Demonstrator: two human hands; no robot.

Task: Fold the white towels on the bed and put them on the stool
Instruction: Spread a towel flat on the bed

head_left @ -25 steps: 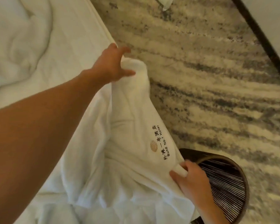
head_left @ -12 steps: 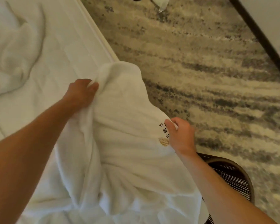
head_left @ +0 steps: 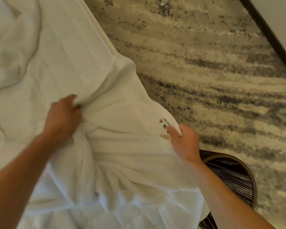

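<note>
A white towel [head_left: 125, 123] with black printed lettering and a gold logo lies rumpled over the corner of the bed [head_left: 61, 52]. My left hand [head_left: 63, 116] grips a bunched fold of it on its left side. My right hand [head_left: 183, 141] pinches its right edge by the lettering, above the floor. Lower right, the round dark stool [head_left: 234, 176] with a striped woven seat stands beside the bed, partly hidden by my right forearm and the towel.
More crumpled white cloth [head_left: 12, 47] lies on the bed at upper left. A grey and beige streaked carpet [head_left: 205, 66] covers the floor to the right. A dark baseboard and white wall [head_left: 271, 23] run along the upper right corner.
My left hand came back toward me, from the towel's far corner to a fold on the bed. My right hand rose from the stool to the lettered edge.
</note>
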